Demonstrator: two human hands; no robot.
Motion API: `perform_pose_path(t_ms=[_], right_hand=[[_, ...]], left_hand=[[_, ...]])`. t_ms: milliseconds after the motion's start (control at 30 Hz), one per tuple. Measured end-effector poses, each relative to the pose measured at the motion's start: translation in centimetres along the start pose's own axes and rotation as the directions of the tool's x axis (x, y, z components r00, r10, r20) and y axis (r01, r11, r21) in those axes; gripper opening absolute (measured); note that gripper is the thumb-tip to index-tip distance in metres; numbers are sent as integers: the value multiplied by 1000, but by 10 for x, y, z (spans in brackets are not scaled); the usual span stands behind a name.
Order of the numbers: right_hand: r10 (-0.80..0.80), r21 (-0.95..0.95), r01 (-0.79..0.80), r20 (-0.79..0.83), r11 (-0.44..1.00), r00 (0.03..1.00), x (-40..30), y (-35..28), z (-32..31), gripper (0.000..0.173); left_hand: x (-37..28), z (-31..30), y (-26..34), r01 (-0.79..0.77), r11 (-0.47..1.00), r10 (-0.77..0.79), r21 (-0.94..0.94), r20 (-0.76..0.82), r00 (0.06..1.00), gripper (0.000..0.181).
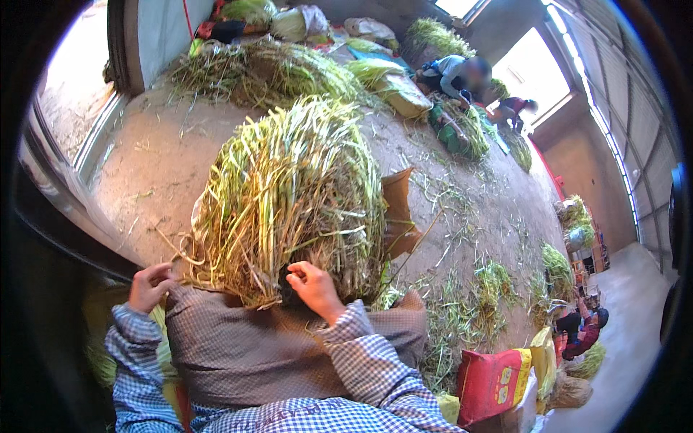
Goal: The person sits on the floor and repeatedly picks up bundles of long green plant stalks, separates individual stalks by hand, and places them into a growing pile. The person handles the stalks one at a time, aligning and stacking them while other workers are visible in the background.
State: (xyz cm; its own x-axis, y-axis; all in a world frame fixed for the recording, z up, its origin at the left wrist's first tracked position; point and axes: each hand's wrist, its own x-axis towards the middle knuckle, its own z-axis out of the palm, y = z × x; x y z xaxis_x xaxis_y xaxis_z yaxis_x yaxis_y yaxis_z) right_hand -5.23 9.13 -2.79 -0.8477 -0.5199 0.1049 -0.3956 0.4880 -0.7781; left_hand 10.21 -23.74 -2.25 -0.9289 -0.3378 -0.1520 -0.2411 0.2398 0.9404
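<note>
A large heap of long green and yellowish plant stalks [287, 189] lies right in front of my knees, its brown, tangled ends towards me. My right hand [314, 284] is at the near edge of the heap, fingers curled, thumb and forefinger close together; whether a thin stalk is between them cannot be told. Out to the left, my left hand [151, 284] is beside my knee with its fingers bent, near some thin loose stems; its grip is unclear. A brown patterned cloth [260, 352] covers my lap.
A torn cardboard piece [399, 211] sticks out right of the heap. Loose stalks litter the floor. A red and yellow bag [490, 384] stands at lower right. People [455, 73] bend over bundles at upper right; another person [584, 330] is at far right. More stalk piles [292, 67] lie behind.
</note>
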Motion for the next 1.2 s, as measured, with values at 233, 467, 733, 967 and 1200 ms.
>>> perform_pose_path(t_ms=[233, 467, 733, 967, 1200], right_hand=[[345, -110, -347, -32, 932, 938, 16, -1, 48, 53], [449, 343, -433, 36, 834, 893, 9, 33, 50, 53], [87, 692, 55, -169, 720, 982, -13, -40, -64, 30], [430, 483, -242, -329, 842, 841, -28, 46, -44, 15], [134, 6, -148, -456, 989, 880, -21, 63, -64, 23]], left_hand=[[98, 168, 34, -90, 995, 86, 43, 88, 992, 45], [99, 215, 42, -9, 1000, 10, 26, -63, 998, 48], [55, 223, 167, -311, 666, 343, -678, -92, 935, 41], [71, 243, 66, 89, 841, -198, -533, -152, 968, 28], [75, 227, 56, -17, 965, 4, -261, -48, 999, 36]])
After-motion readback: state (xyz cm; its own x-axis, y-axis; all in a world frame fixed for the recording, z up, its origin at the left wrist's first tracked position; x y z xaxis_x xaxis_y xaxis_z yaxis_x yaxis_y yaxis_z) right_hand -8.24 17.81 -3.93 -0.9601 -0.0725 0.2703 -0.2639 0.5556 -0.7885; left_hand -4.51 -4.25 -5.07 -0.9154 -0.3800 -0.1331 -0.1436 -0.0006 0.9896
